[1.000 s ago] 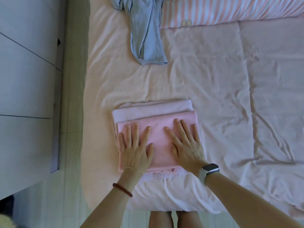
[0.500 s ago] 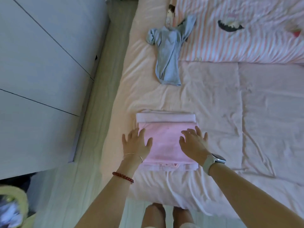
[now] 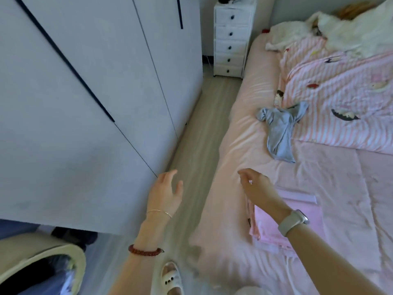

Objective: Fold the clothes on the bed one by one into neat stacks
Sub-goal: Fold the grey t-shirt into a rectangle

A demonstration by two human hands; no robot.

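Up the bed from both hands lies the crumpled grey-blue cotton garment (image 3: pixel 279 133), long axis running away; the right hand (image 3: pixel 258 189), loosely curled and empty, is nearer; the left hand (image 3: pixel 164 193) hangs spread, empty, over the floor.

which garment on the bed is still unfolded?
The blue-grey top, lying crumpled at the edge of the striped quilt. The pink clothes under the right hand are already a flat folded stack.

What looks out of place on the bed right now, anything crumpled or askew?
The grey-blue garment lies crumpled and unfolded, partly over the edge of the striped quilt. The pink folded stack near the bed's edge looks tidy. Both the left hand and right hand are off it, holding nothing.
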